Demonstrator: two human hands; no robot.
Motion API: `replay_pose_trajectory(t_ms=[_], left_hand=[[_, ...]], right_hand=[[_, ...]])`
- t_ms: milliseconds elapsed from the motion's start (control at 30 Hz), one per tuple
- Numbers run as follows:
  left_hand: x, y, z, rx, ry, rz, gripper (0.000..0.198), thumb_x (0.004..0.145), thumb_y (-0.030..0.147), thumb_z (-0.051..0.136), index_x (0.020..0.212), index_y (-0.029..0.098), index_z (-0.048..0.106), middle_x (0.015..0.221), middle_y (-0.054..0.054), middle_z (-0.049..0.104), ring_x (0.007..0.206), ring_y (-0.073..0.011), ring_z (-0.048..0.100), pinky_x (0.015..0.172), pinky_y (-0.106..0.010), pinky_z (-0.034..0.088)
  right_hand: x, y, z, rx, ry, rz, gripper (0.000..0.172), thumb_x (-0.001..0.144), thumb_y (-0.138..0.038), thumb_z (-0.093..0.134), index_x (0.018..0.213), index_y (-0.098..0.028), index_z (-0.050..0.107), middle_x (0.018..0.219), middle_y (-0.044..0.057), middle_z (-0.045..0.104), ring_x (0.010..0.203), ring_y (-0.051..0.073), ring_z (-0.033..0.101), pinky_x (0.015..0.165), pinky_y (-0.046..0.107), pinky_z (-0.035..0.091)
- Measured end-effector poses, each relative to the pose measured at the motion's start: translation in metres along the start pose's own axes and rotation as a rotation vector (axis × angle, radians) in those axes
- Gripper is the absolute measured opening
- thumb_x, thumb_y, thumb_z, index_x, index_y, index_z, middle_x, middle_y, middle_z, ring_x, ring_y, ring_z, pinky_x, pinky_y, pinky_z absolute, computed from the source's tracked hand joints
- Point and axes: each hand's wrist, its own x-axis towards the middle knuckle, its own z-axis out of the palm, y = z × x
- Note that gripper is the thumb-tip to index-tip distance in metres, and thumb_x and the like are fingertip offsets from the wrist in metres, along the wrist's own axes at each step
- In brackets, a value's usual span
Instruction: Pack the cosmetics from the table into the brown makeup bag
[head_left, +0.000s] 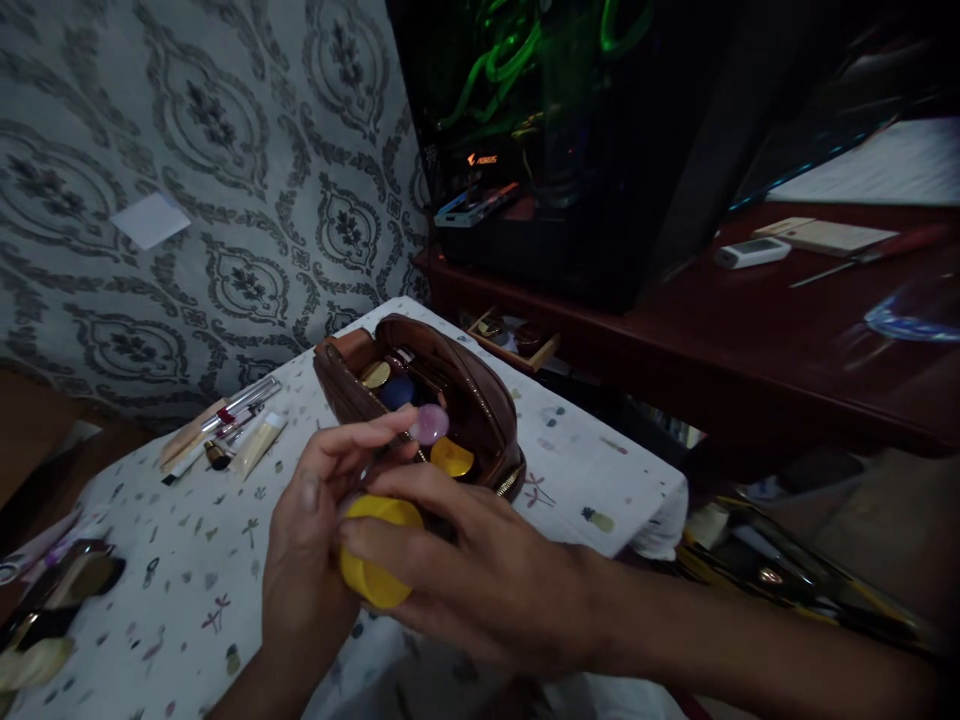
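Note:
A round yellow lid point(379, 555), seemingly on a small jar, is gripped by my right hand point(487, 570), thumb and fingers closed around it. My left hand point(315, 530) cups the same piece from the other side, fingers curled; most of what lies in its palm is hidden. Just beyond my hands an unzipped brown cosmetic bag point(491, 400) sits on the table. Inside it are a gold-topped item point(376, 374), a dark blue item point(397, 391) and a yellow-lidded item point(452, 457). A round pink lid point(430, 425) shows by my left fingertips; whether they touch is unclear.
Several cosmetic tubes and brushes point(232, 420) lie on the white patterned tablecloth point(187, 560) at left, with more cosmetics point(60, 590) at its near left edge. A small wooden tray point(517, 345) stands behind the bag. The dark red desk point(675, 310) bears a computer case point(555, 180).

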Motion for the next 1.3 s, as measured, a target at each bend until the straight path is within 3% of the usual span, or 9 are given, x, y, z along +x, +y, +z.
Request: replay_pose_trajectory(t_ms=[233,400,500,633,933,1167,1300], left_hand=[[0.009,0.002,-0.001,0.407,-0.255,0.147,0.036,0.106,0.040,0.032,0.124,0.026,0.060,0.131,-0.004,0.066,0.123,-0.0175,0.062,0.101,-0.029,0.053],[0.018,0.001,-0.016,0.810,-0.395,0.483,0.033,0.104,0.034,0.041,0.130,0.022,0.056,0.130,-0.007,0.067,0.129,-0.0216,0.057,0.122,-0.044,0.031],[0.018,-0.005,-0.026,0.918,-0.422,0.537,0.029,0.102,0.025,0.042,0.125,0.020,0.058,0.126,-0.007,0.068,0.127,-0.0212,0.059,0.122,-0.046,0.031],[0.007,-0.016,-0.035,0.948,-0.381,0.577,0.023,0.099,0.017,0.045,0.116,0.018,0.060,0.118,-0.009,0.068,0.124,-0.0212,0.059,0.121,-0.047,0.034],[-0.018,-0.039,-0.041,0.910,-0.197,0.705,0.029,0.090,0.005,0.053,0.116,0.017,0.058,0.113,-0.010,0.068,0.126,-0.0238,0.058,0.116,-0.052,0.039],[-0.023,-0.049,-0.042,0.876,-0.150,0.713,0.030,0.089,0.004,0.054,0.115,0.018,0.057,0.111,-0.009,0.067,0.127,-0.0242,0.058,0.116,-0.054,0.038],[-0.022,-0.049,-0.041,0.860,-0.141,0.722,0.031,0.088,0.002,0.053,0.116,0.016,0.057,0.112,-0.009,0.067,0.128,-0.0223,0.056,0.117,-0.051,0.037]], right_hand=[[-0.005,0.011,-0.016,-0.160,0.032,-0.033,0.022,0.101,-0.026,0.047,0.120,-0.016,0.054,0.117,0.011,0.060,0.109,0.019,0.061,0.088,0.031,0.055],[-0.015,0.013,-0.020,-0.224,-0.003,-0.056,0.028,0.103,-0.036,0.046,0.117,-0.014,0.056,0.106,0.010,0.063,0.098,0.019,0.063,0.083,0.032,0.054],[-0.019,0.015,-0.024,-0.209,-0.053,-0.064,0.031,0.101,-0.037,0.051,0.122,-0.014,0.056,0.110,0.011,0.064,0.101,0.019,0.064,0.085,0.031,0.053],[-0.025,0.018,-0.028,-0.136,-0.082,-0.034,0.034,0.101,-0.042,0.051,0.124,-0.017,0.056,0.111,0.009,0.065,0.104,0.016,0.065,0.089,0.027,0.052],[-0.036,0.021,-0.037,0.090,-0.166,0.054,0.042,0.096,-0.038,0.061,0.133,-0.021,0.051,0.116,0.010,0.067,0.112,0.019,0.065,0.096,0.028,0.053],[-0.012,0.024,-0.036,0.119,-0.051,0.343,0.037,0.094,-0.035,0.063,0.129,-0.023,0.053,0.116,0.008,0.066,0.104,0.020,0.067,0.089,0.030,0.056],[0.012,0.032,-0.029,0.031,-0.186,0.359,0.031,0.094,-0.029,0.062,0.123,-0.018,0.056,0.114,0.007,0.067,0.102,0.019,0.066,0.086,0.028,0.053]])
